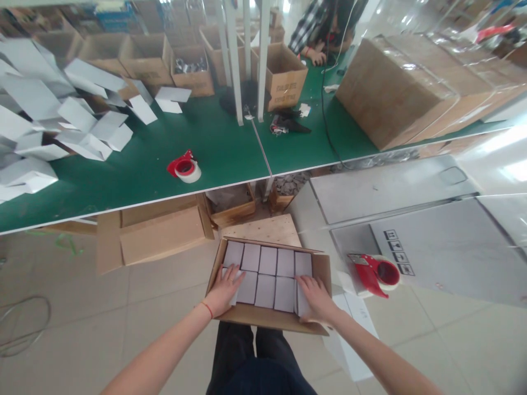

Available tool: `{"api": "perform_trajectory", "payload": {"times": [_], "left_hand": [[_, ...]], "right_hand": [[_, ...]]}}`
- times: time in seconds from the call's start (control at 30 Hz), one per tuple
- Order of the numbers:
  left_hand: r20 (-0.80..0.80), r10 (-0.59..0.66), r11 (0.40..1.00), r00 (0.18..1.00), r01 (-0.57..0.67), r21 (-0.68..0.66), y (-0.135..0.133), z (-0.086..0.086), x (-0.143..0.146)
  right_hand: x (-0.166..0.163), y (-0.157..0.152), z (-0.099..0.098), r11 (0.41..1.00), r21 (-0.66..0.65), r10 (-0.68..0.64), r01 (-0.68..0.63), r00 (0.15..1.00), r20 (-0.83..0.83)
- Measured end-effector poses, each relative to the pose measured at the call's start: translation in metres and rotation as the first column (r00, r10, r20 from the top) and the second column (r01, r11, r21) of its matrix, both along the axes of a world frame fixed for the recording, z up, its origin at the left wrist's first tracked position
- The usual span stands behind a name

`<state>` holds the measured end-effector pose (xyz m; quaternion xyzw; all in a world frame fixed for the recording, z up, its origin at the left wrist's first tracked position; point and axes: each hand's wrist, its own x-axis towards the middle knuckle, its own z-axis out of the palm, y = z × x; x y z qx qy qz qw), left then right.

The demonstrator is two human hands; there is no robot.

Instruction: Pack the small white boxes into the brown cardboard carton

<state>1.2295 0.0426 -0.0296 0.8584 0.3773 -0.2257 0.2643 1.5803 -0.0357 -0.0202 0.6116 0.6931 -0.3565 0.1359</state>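
Observation:
An open cardboard carton sits on the floor in front of my legs, packed with two rows of small white boxes. My left hand lies flat on the white boxes at the carton's near left corner, fingers spread. My right hand presses on the white boxes at the near right side, fingers apart. Neither hand grips anything.
A red tape dispenser lies on grey flat cartons at my right. Another tape dispenser sits on the green table, with loose white boxes at left, brown cartons behind. A person works across the table.

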Motion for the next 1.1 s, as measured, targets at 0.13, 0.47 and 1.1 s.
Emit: {"api": "perform_trajectory", "payload": {"times": [0.13,0.47,1.1], "left_hand": [[-0.025,0.150,0.987,0.988,-0.148,0.070,-0.009,0.022,0.000],[-0.175,0.227,0.971,0.958,-0.235,-0.030,-0.008,0.021,0.014],[-0.151,0.293,0.953,0.944,-0.301,-0.031,-0.015,0.012,0.007]], "right_hand": [[0.000,0.007,0.017,0.998,0.013,-0.060,0.059,0.987,0.150],[-0.024,-0.028,0.016,0.977,-0.202,-0.043,0.071,0.989,0.143],[-0.064,-0.007,-0.016,0.716,0.248,-0.698,0.653,0.686,0.208]]}}
